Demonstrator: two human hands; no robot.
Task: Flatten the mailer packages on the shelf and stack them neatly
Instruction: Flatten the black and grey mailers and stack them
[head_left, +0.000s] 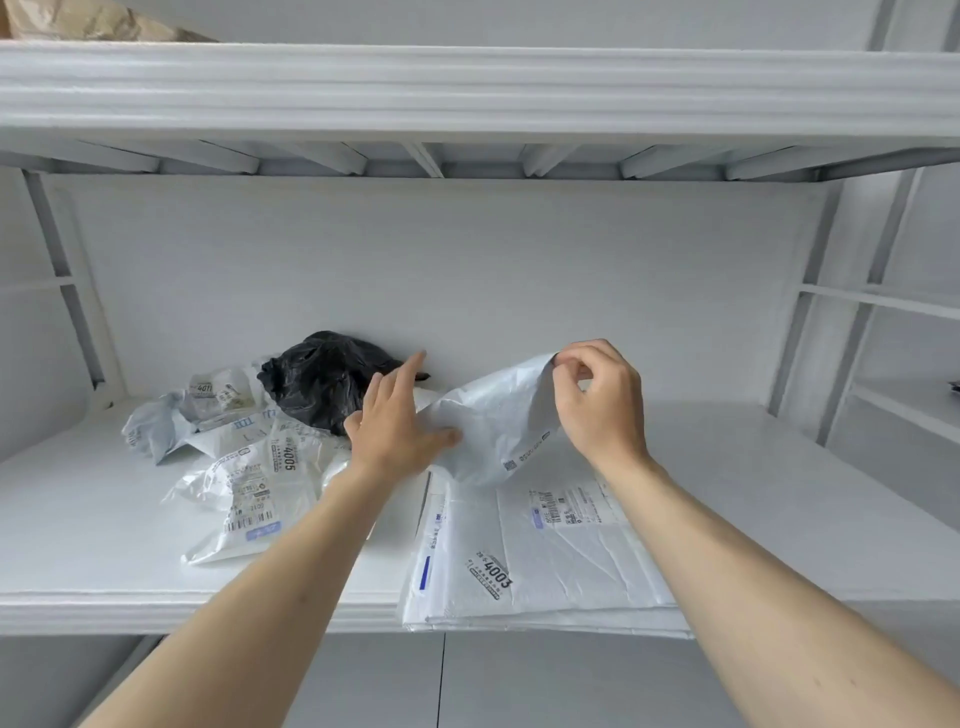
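Note:
A white mailer (498, 421) is lifted above the shelf, its far right corner pinched by my right hand (597, 400). My left hand (395, 421) lies flat with straight fingers against the mailer's left edge. Below it a flat stack of white mailers (540, 561), the top one marked 4003, lies at the shelf's front edge. To the left sits a crumpled heap of white mailers (244, 467), one marked 4005, with a crumpled black mailer (322, 379) behind it against the back wall.
The white shelf board (78, 545) has a front lip below my forearms. An upper shelf (467, 88) hangs overhead, with brown paper (78, 21) on it. White uprights and side shelves (883, 312) stand at the right.

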